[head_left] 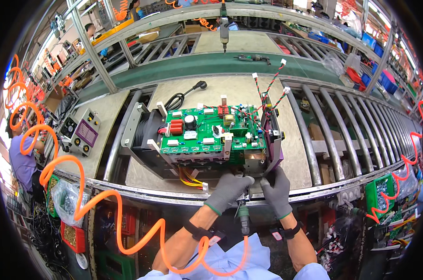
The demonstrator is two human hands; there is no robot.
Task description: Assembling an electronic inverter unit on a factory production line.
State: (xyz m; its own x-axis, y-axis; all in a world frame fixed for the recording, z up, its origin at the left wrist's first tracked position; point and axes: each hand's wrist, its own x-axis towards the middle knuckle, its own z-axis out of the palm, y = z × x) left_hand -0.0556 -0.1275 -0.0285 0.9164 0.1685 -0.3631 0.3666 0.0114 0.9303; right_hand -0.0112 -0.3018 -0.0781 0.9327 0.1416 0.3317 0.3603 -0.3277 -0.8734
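An open power-supply-like unit with a green circuit board (204, 130) lies on a board on the roller line. A black housing (148, 133) is at its left end and a purple panel (275, 156) at its right. My left hand (228, 191), in a grey glove, is closed at the unit's near lower edge; what its fingers pinch is hidden. My right hand (277, 192), gloved too, has thumb and fingers around the purple panel's lower near corner. Between my wrists a green-and-black air screwdriver (243, 217) points at the unit, its front end beside my left hand.
An orange coiled hose (118, 205) loops from the left to the screwdriver. Metal rollers (335, 135) run rightward. Another unit (83, 130) stands at left, near a person in purple (22, 156). A hanging screwdriver (224, 32) is above the far belt. Green (379, 193) and red (73, 235) bins flank me.
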